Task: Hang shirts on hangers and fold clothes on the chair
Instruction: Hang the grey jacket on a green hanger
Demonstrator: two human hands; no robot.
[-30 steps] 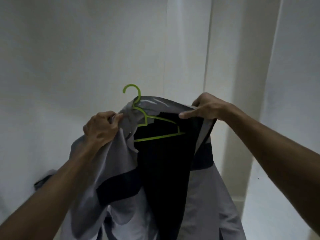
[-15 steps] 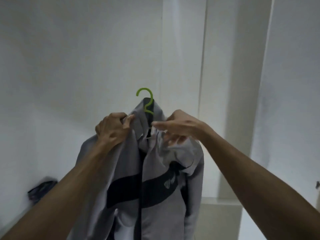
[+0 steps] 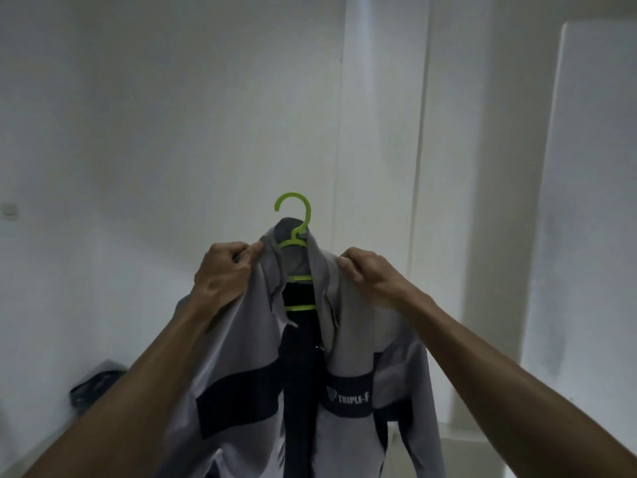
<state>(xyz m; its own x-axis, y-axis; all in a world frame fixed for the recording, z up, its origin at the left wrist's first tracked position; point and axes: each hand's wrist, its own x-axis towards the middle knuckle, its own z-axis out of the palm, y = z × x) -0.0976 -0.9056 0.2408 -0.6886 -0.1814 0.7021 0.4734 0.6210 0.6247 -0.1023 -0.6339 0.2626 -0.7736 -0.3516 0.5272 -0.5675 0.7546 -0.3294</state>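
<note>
We grip the shirt [image 3: 241, 343] collar: left hand [image 3: 224, 270] fingers, right hand [image 3: 367, 276] fingers pinch either side of the hanger [image 3: 295, 243].

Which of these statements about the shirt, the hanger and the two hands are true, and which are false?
1. The hanger is green. True.
2. The left hand hangs idle beside the shirt. False: it grips the shirt's shoulder.
3. The right hand grips the shirt near the collar. True.
4. The shirt front is closed. False: it hangs open and the hanger's bars show.
5. The hanger's hook sits on a rail. False: it rises free above the collar.
</note>
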